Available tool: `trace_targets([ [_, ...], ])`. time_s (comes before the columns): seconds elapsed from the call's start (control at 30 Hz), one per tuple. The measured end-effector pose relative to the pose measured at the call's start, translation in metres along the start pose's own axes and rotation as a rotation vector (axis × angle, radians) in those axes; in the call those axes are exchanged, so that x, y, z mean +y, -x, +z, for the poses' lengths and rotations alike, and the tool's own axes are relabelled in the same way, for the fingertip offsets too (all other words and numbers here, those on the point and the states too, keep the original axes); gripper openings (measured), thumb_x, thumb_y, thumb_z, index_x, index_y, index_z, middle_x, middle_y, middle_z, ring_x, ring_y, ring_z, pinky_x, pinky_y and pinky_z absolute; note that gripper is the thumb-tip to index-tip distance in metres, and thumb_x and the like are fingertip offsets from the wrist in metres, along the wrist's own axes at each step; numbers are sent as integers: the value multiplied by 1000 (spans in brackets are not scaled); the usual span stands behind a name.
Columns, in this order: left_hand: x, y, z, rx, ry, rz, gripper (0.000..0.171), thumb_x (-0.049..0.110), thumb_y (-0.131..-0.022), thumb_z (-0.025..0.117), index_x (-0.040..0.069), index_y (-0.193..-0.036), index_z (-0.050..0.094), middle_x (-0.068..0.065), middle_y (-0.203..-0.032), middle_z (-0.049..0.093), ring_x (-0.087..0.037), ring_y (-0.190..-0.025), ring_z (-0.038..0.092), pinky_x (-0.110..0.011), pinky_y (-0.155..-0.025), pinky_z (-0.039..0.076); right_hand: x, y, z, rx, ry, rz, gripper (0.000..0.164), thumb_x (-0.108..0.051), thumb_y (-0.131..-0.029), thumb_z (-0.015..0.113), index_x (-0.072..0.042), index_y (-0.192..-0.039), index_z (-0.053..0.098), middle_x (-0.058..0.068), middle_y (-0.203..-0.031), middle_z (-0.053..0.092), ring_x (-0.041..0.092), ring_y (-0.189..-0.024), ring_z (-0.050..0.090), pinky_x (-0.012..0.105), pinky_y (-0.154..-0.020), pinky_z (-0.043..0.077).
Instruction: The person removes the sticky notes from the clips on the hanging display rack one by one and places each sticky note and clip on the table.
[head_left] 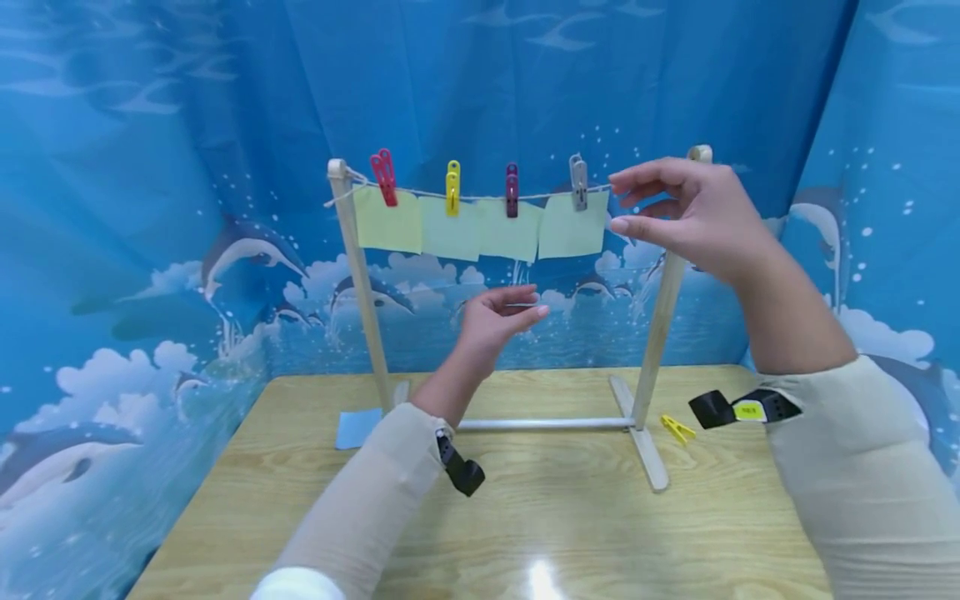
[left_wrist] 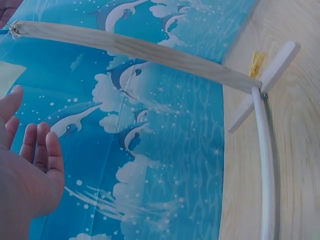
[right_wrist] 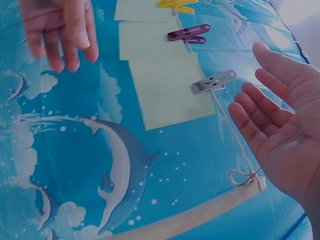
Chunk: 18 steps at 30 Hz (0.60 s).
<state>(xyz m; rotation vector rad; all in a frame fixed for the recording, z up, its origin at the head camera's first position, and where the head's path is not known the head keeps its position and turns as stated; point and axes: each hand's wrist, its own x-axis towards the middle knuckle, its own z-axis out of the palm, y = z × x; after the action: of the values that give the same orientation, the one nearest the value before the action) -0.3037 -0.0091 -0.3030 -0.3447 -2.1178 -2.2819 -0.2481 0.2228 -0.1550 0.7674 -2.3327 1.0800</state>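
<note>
Several pale yellow-green paper squares hang from a string tied between two wooden posts. A red clothespin (head_left: 383, 177), a yellow clothespin (head_left: 453, 188), a purple clothespin (head_left: 512, 190) and a grey clothespin (head_left: 578, 182) pinch them to it. My right hand (head_left: 693, 204) is raised by the string's right end, beside the rightmost paper (head_left: 573, 227), its fingers loosely bent around nothing. Below the papers hovers my left hand (head_left: 498, 321), fingers relaxed, palm bare in the left wrist view. The right wrist view shows the right palm (right_wrist: 295, 130) bare too, near the grey clothespin.
On the wooden table (head_left: 570, 517) stands the rack, with a white crossbar (head_left: 547, 424) low between its posts. A loose yellow clothespin (head_left: 678, 429) lies right of the right foot (head_left: 649, 461). Blue paper (head_left: 357, 428) lies by the left post (head_left: 363, 283). A dolphin-print curtain hangs behind.
</note>
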Motion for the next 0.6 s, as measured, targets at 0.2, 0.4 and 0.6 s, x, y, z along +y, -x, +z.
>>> trace_targets([
  [0.2,2,-3,14,-17,40,-13,31,21,-84,79,20,-114,73,-2,-114,68,-16,-101,65,-38,-90,54,-9,-15,-2,11,-11,11,46,-18,-87,75,-9,-130,62,9,-124,61,16,-106,60,14,-85,50],
  [0.4,4,-10,27,-1,83,-37,33,24,-82,80,25,-114,72,3,-113,68,-13,-102,65,-32,-87,56,-15,-27,-5,11,45,44,49,-25,-86,76,-9,-131,62,10,-124,60,15,-101,60,17,-87,51],
  [0.6,3,-18,36,21,183,8,34,24,-83,79,24,-116,72,3,-112,68,-15,-103,66,-31,-88,55,-14,-39,-7,-22,105,87,50,-28,-87,74,-10,-133,60,11,-124,60,15,-101,58,19,-88,51],
])
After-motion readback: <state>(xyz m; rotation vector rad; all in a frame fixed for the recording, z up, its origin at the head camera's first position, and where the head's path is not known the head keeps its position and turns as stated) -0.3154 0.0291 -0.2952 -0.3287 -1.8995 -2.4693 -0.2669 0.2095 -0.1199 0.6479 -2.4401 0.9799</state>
